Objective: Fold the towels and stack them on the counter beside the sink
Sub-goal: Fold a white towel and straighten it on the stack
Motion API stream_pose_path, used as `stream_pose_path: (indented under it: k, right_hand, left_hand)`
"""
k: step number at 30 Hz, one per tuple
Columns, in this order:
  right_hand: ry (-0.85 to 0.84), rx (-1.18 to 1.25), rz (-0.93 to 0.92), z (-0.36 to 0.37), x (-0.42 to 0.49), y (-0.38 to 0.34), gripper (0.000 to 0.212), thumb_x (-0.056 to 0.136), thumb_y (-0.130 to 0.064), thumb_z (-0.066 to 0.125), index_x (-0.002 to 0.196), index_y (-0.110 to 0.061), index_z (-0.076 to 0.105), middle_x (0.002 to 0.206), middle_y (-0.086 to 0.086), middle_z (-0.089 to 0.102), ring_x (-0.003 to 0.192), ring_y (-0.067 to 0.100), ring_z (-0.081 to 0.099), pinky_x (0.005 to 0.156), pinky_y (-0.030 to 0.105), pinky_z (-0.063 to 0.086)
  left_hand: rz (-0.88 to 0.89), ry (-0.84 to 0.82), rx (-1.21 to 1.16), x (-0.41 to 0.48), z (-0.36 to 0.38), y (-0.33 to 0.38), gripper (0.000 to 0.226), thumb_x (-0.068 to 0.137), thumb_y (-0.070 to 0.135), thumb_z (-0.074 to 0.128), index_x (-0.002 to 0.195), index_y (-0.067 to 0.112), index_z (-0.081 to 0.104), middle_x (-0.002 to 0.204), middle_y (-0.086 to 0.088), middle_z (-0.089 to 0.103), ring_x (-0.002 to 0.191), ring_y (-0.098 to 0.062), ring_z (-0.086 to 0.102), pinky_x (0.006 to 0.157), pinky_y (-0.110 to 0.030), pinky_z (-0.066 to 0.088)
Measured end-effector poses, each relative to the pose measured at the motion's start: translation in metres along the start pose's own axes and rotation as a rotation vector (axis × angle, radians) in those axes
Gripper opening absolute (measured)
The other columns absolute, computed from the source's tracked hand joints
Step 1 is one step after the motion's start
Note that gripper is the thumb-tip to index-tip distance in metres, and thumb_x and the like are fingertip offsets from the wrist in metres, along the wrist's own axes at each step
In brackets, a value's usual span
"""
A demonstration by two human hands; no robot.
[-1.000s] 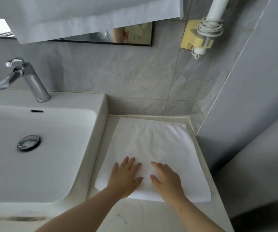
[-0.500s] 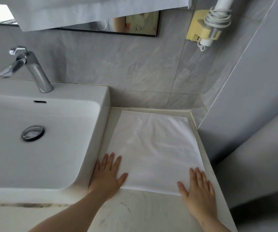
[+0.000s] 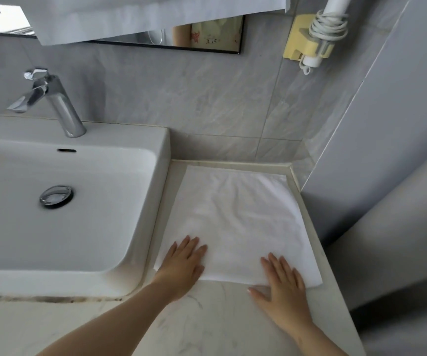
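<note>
- Straight, slightly spread fingers of the left hand point(image 3: 183, 263) press flat on the near-left corner of a white towel point(image 3: 238, 222).
- The right hand point(image 3: 283, 281), fingers likewise flat, covers the near-right edge.
- The towel lies on the counter point(image 3: 207, 319) just beside the sink point(image 3: 161, 155), its long axis running away from both hands toward the wall.
- Both hands sit equally near.

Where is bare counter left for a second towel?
Bare counter lies in front of the towel, between the forearms, and left along the sink's front. Between towel and sink, only a thin strip. The back is crowded: towel fills it, left hand and right hand flat on its near edge.
</note>
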State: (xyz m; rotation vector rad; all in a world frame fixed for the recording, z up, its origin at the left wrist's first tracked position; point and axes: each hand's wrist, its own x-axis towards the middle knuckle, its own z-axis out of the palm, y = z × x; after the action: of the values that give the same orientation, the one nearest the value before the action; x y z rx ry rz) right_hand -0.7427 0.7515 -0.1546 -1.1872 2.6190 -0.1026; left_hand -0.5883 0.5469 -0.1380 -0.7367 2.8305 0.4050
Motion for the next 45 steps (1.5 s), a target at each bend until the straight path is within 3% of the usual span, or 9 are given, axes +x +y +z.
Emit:
stream_pose_path:
  k: [6,9,11,17,21,25,28,32,45]
  right_hand:
    - [0.100,-0.012,-0.023,-0.008,0.000,-0.007,0.055,0.075,-0.056,0.037,0.103,-0.025,0.072,0.111,0.000,0.070,0.099,0.023,0.069,0.082,0.038,0.054]
    - [0.186,-0.031,-0.072,-0.005,0.003,-0.006,0.040,0.088,-0.034,0.033,0.102,-0.018,0.067,0.101,0.009,0.072,0.092,0.031,0.070,0.073,0.046,0.056]
    - [0.200,-0.050,-0.096,-0.007,0.003,-0.005,0.036,0.079,-0.020,0.036,0.101,-0.015,0.063,0.096,0.011,0.072,0.088,0.032,0.071,0.070,0.046,0.057]
    - [0.362,-0.086,-0.075,-0.015,0.000,0.002,0.043,0.065,-0.006,0.036,0.078,-0.010,0.076,0.083,0.006,0.074,0.074,0.021,0.073,0.060,0.029,0.056]
    - [0.311,0.013,-0.007,-0.018,-0.003,0.010,0.032,0.054,0.013,0.075,0.077,-0.010,0.073,0.070,0.003,0.069,0.061,0.023,0.068,0.048,0.030,0.053]
    - [0.299,0.021,-0.019,-0.026,-0.017,0.008,0.036,0.040,-0.002,0.088,0.055,-0.015,0.058,0.044,-0.007,0.044,0.036,0.012,0.038,0.037,0.020,0.022]
    - [0.233,-0.035,-0.041,-0.038,-0.030,0.001,0.038,0.066,-0.010,0.075,0.059,-0.024,0.040,0.049,-0.009,0.026,0.046,0.012,0.032,0.041,0.017,0.012]
    - [-0.081,0.100,0.024,-0.038,-0.039,0.006,0.029,0.092,-0.018,0.033,0.065,-0.025,0.028,0.064,-0.005,0.041,0.062,0.013,0.042,0.052,0.022,0.029]
    - [-0.441,0.312,0.022,-0.097,-0.049,0.046,0.018,0.076,-0.037,0.070,0.085,-0.031,0.056,0.091,-0.013,0.060,0.085,0.006,0.058,0.070,0.019,0.044]
  left_hand:
    - [0.026,-0.061,0.057,-0.007,-0.001,0.003,0.116,0.052,0.092,-0.002,0.149,0.028,-0.010,0.142,0.009,-0.027,0.139,-0.012,-0.021,0.115,-0.035,-0.012]
    - [0.034,0.088,0.073,-0.011,-0.001,0.004,0.078,0.073,0.060,0.051,0.138,0.019,0.034,0.140,-0.008,0.047,0.126,-0.024,0.051,0.098,-0.040,0.045]
    - [0.028,0.138,0.113,-0.009,0.004,0.004,0.088,0.033,0.024,0.092,0.111,0.016,0.052,0.095,-0.010,0.073,0.085,-0.028,0.072,0.063,-0.040,0.058]
    - [0.019,0.240,0.139,-0.009,-0.012,0.007,0.065,0.005,0.011,0.090,0.068,0.018,0.075,0.066,0.006,0.069,0.059,-0.011,0.069,0.039,-0.018,0.049]
    - [-0.059,0.103,0.080,-0.021,-0.032,0.011,0.041,0.083,0.002,0.053,0.121,0.016,0.060,0.123,0.000,0.061,0.112,-0.019,0.059,0.090,-0.025,0.048]
    - [-0.118,-0.054,0.117,-0.029,-0.039,0.019,0.050,0.088,0.001,0.035,0.127,0.024,0.057,0.127,-0.002,0.059,0.116,-0.024,0.055,0.094,-0.029,0.044]
    - [-0.093,-0.124,0.178,-0.039,-0.045,0.020,0.045,0.086,0.001,0.036,0.118,0.019,0.061,0.118,-0.006,0.062,0.109,-0.026,0.057,0.085,-0.030,0.046]
    - [-0.066,-0.272,0.116,-0.049,-0.054,0.018,0.033,0.086,0.001,0.036,0.100,0.011,0.064,0.099,-0.011,0.061,0.095,-0.027,0.057,0.072,-0.027,0.039]
    - [-0.026,-0.354,0.030,-0.030,-0.120,0.016,0.039,0.091,0.004,0.042,0.125,0.017,0.057,0.129,-0.001,0.057,0.118,-0.021,0.051,0.089,-0.025,0.036]
